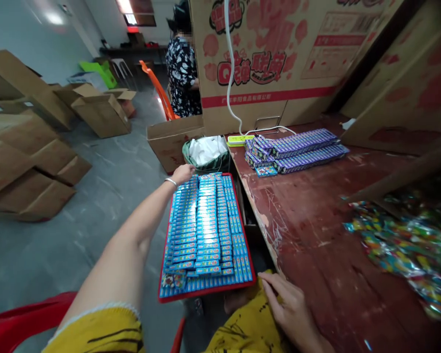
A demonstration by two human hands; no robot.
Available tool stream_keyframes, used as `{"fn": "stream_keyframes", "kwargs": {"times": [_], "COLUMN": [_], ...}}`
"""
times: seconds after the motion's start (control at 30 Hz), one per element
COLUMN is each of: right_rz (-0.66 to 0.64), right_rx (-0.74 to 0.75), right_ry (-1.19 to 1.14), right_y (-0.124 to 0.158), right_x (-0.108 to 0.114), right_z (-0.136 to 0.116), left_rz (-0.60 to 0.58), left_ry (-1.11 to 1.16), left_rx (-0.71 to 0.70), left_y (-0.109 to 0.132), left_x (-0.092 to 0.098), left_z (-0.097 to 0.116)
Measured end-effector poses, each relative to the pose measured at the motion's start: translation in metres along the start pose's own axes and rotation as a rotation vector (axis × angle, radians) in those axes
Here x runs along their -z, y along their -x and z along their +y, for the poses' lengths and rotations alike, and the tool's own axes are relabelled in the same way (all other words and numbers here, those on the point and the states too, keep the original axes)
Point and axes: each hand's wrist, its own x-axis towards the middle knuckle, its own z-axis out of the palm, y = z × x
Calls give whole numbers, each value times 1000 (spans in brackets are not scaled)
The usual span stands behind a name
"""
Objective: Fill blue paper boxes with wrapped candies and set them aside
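A red tray beside the table is packed with rows of small blue boxes, several stacked in a raised layer. My left hand, with a bracelet at the wrist, reaches to the tray's far left corner. Its fingers are closed by the end of a row; whatever is in them is too small to make out. Low in the view, my right hand lies near the tray's near right corner, over my lap and the table edge. It holds nothing, with its fingers stretched loosely and apart.
Purple boxes stand stacked on the red-brown table, near a power strip. Shiny wrapped sweets lie at right. Large cartons rise behind. A lined bin stands past the tray. A person sits beyond.
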Motion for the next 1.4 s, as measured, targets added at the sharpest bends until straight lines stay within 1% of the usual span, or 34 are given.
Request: {"fn": "stream_keyframes", "kwargs": {"times": [0.07,0.17,0.3,0.47,0.7,0.93,1.17,1.3,1.4], "right_rz": [3,24,57,39,33,13,21,4,-2], "right_rx": [-17,-24,-39,-84,-119,-121,-133,-150,-193], "right_ry": [-17,-33,-68,-100,-120,-131,-135,-122,-120], "right_y": [-1,-4,-8,-7,-6,-6,-5,-6,-6], "right_x": [0,0,1,2,2,2,1,6,11], "right_z": [1,3,4,5,6,4,4,2,0], "left_rz": [-54,-110,-158,-182,-202,-170,-110,-45,23], "left_ry": [0,10,11,-6,-40,-57,-54,-34,-13], "left_rx": [19,23,11,-19,-37,-18,-18,3,25], "left_y": [-17,-29,-27,-21,-30,-36,-33,-20,2], "left_x": [-2,-5,-15,-28,-40,-47,-43,-35,-28], "left_z": [-5,-9,-13,-22,-33,-37,-31,-26,-33]}}
